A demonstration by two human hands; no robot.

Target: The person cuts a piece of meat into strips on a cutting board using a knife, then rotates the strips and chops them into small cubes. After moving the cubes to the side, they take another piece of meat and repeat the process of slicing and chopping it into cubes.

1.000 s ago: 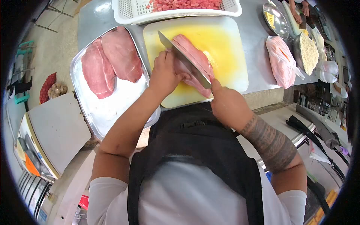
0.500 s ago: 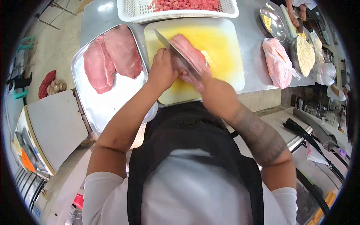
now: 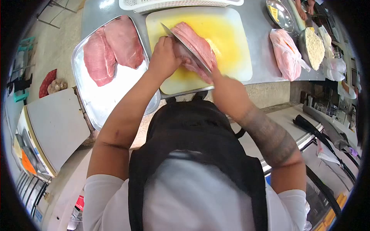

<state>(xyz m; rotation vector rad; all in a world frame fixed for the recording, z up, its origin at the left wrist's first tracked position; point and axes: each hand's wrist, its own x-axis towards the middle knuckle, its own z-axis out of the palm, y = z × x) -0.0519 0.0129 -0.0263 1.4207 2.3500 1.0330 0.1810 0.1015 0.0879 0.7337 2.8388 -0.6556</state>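
Note:
A piece of raw meat point(image 3: 197, 41) lies at a slant on the yellow-stained white cutting board point(image 3: 233, 63). My right hand point(image 3: 230, 93) is closed round the handle of a knife point(image 3: 186, 47), whose long blade lies along the meat, in or against it; the lower edge is hidden. On the blade's left side my left hand point(image 3: 166, 57) presses the meat with bent fingers, its fingertips close to the blade. Left of the board, two large slabs of raw meat point(image 3: 122, 42) rest in a metal tray point(image 3: 111, 101).
A white perforated basket point(image 3: 181, 4) stands beyond the board. To the right are a pink-filled plastic bag point(image 3: 284, 54), a metal bowl point(image 3: 280, 16) and a pan of pale crumbly food point(image 3: 313, 48). Another person's hands point(image 3: 304, 10) are at the far right.
The view has shifted, so the table sits higher and less of the basket shows. The knife has moved slightly rightward across the meat, and a cut line shows more clearly beside it.

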